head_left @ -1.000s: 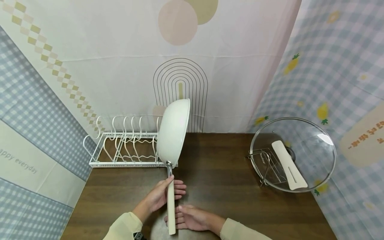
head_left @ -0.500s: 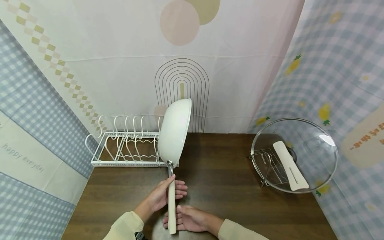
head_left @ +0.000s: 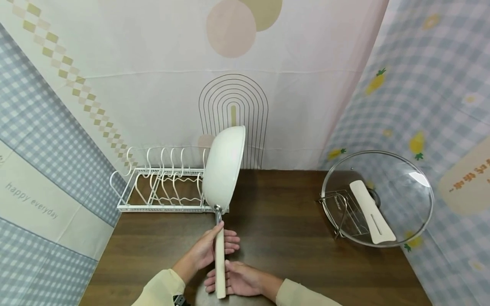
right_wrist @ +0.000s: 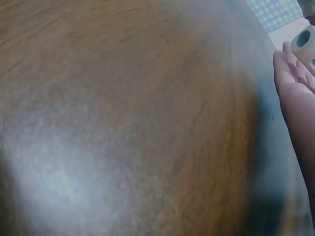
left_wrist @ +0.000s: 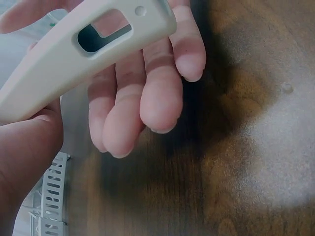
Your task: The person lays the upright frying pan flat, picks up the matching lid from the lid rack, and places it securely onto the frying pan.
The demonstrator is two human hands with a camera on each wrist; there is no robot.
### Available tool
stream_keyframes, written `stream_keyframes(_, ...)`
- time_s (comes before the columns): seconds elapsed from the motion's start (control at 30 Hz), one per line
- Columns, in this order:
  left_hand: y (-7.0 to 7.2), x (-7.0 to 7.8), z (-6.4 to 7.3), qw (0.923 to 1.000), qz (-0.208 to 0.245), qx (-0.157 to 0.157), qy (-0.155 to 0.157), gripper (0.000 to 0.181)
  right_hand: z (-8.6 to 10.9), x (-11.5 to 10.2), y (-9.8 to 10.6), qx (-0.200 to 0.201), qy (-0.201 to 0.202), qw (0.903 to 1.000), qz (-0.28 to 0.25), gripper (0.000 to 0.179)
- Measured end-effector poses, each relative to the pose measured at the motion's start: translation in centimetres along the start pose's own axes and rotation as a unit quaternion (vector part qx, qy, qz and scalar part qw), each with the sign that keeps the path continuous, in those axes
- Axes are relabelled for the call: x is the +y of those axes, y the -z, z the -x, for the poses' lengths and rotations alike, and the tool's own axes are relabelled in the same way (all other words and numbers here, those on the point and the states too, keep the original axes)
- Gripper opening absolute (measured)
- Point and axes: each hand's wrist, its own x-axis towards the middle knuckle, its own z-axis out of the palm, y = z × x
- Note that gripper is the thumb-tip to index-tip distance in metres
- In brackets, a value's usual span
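Note:
A white wok [head_left: 223, 165] stands on its side in the right end of the white wire rack [head_left: 160, 208], its cream handle [head_left: 220, 267] pointing down toward me. My left hand [head_left: 204, 248] is by the upper handle, thumb at its top and fingers stretched out straight behind it. Lower down, my right hand [head_left: 245, 278] passes its straight fingers behind the handle's end. In the left wrist view, the slotted handle end lies across the right hand's outstretched fingers [left_wrist: 161, 103]. The right wrist view catches just the right hand [right_wrist: 298, 108] and the handle's tip [right_wrist: 303, 42].
At the right, a large glass lid [head_left: 405, 204] with a cream grip [head_left: 371, 212] leans in a small wire stand [head_left: 333, 204]. The wooden table [head_left: 287, 221] ends at a patterned cloth backdrop [head_left: 298, 106]. Checked cloth covers both sides.
The head view has shifted slightly, moving everything a little to the right. Wok, rack, lid and both hands keep nearly the same places; the right fingertips show slightly further left past the handle.

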Motion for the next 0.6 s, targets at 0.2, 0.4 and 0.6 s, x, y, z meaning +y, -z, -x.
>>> stream_keyframes(0.2,0.1,0.0,-0.1,1.0000,0.007,0.003,0.003,0.061,-0.2,0.1,-0.1,-0.001,-0.012,0.9999,0.006,0.077)
stream_keyframes(0.4,0.0,0.0,-0.1,0.9999,0.009,0.011,0.002,0.057,-0.7,0.5,0.1,-0.009,-0.009,0.9999,0.004,0.084)
stream_keyframes(0.6,0.0,0.0,-0.3,0.9998,0.005,0.019,0.000,0.052,-1.1,1.0,0.2,-0.022,0.004,0.9997,-0.008,0.084)
